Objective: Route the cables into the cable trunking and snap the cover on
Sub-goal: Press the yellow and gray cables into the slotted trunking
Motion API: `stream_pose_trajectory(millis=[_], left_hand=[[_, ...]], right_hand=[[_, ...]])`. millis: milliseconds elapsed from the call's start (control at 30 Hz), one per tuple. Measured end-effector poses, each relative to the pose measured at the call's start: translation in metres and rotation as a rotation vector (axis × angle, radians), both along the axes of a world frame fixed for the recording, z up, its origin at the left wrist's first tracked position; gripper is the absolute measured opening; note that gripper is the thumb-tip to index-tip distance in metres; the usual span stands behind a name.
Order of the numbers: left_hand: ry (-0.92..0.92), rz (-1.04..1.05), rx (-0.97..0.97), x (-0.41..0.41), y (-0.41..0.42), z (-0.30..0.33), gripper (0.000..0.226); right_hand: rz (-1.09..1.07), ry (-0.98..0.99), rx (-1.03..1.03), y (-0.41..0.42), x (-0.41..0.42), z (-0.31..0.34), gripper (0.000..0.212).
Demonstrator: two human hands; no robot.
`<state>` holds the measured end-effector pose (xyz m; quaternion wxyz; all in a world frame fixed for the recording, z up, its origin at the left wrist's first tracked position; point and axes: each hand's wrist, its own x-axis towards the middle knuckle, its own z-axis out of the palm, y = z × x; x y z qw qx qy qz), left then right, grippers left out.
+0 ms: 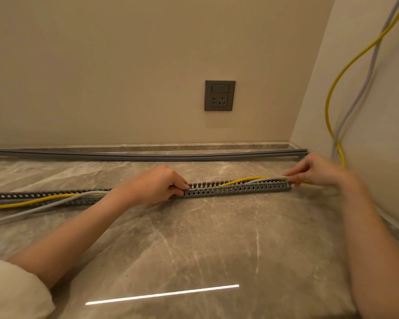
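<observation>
Where slotted, trunking (237, 189) looks grey.

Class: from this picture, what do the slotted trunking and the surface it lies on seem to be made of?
Slotted trunking: probably grey plastic with a matte finish, judging by its thin, evenly moulded fingers. Surface: looks like polished marble or a stone-look slab, with pale veining and a sharp light reflection.

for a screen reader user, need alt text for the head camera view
Two bare hands work on slotted grey trunking on a marble floor: the left hand steadies its middle, the right hand pinches a yellow cable and a grey cable at its right end. Covers lie by the wall.
</observation>
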<state>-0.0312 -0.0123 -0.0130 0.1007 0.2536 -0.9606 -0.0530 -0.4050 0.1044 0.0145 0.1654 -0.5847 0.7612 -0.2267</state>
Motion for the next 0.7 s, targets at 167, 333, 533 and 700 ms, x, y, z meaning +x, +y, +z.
stream_pose_trajectory(millis=[167, 333, 533, 700], left_hand=[[0.032, 0.000, -0.007, -0.001, 0.004, 0.002, 0.024], [0.021, 0.029, 0.022, -0.001, 0.004, 0.004, 0.026], [0.015, 0.036, 0.036, -0.001, 0.004, 0.003, 0.027], [0.033, 0.038, 0.038, 0.000, 0.003, 0.002, 0.026]], right_hand=[[-0.044, 0.002, -0.070, -0.001, 0.001, -0.003, 0.018], [-0.063, 0.006, -0.047, 0.001, -0.005, -0.004, 0.011], [-0.102, 0.050, -0.004, -0.008, -0.006, -0.012, 0.010], [-0.155, 0.079, 0.025, -0.016, -0.001, -0.028, 0.021]])
